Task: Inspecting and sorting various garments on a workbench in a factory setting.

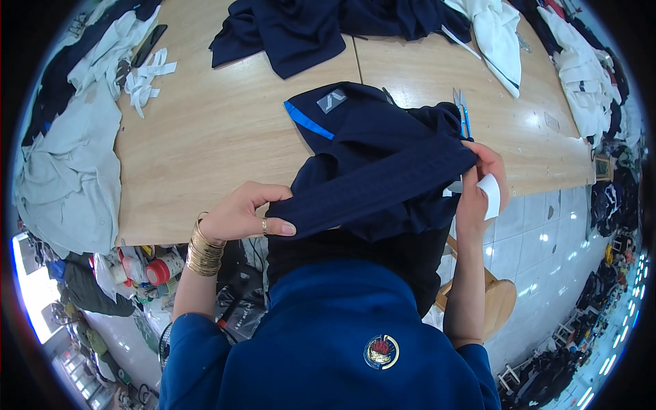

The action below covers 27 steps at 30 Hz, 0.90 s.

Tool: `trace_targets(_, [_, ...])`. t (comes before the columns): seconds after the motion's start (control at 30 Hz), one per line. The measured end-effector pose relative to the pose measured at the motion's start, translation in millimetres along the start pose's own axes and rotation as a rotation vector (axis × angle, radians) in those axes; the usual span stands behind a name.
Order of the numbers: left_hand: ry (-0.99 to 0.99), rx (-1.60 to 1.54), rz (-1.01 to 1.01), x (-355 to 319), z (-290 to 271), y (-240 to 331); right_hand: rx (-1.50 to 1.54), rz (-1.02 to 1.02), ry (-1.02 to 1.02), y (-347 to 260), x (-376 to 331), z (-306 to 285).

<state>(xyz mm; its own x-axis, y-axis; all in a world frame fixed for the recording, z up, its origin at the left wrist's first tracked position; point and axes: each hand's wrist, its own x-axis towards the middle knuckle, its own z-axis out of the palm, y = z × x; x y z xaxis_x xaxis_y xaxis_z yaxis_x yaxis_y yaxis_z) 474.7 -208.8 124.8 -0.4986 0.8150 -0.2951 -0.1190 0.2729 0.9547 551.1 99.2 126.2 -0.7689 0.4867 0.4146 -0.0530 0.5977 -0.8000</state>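
A dark navy garment with a bright blue stripe and a grey patch lies over the near edge of the wooden table. My left hand, with gold bangles on the wrist, grips the left end of the garment's ribbed band. The right end of that band is pinched by my right hand, which also holds a small white label. The band is stretched between both hands. Small blue-handled thread snips lie on the table just beyond my right hand.
More navy garments are heaped at the far edge, white ones at the right, pale grey cloth at the left. White strips lie at the far left. A wooden stool stands on the tiled floor.
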Motion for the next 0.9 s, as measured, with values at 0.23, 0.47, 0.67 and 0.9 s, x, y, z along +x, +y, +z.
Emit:
trace_targets(0.23, [-0.004, -0.066, 0.012, 8, 6, 4, 0.031, 0.058, 0.023, 1, 3, -2])
trace_targets(0.47, [-0.054, -0.223, -0.010, 22, 16, 14, 0.065, 0.059, 0.037, 8, 7, -5])
trace_targets(0.67, [-0.055, -0.211, 0.062, 32, 27, 20, 0.067, 0.119, -0.013, 18, 5, -6])
trace_targets(0.9, [-0.027, -0.046, 0.156, 45, 36, 30, 0.165, 0.211, -0.050, 17, 3, -15])
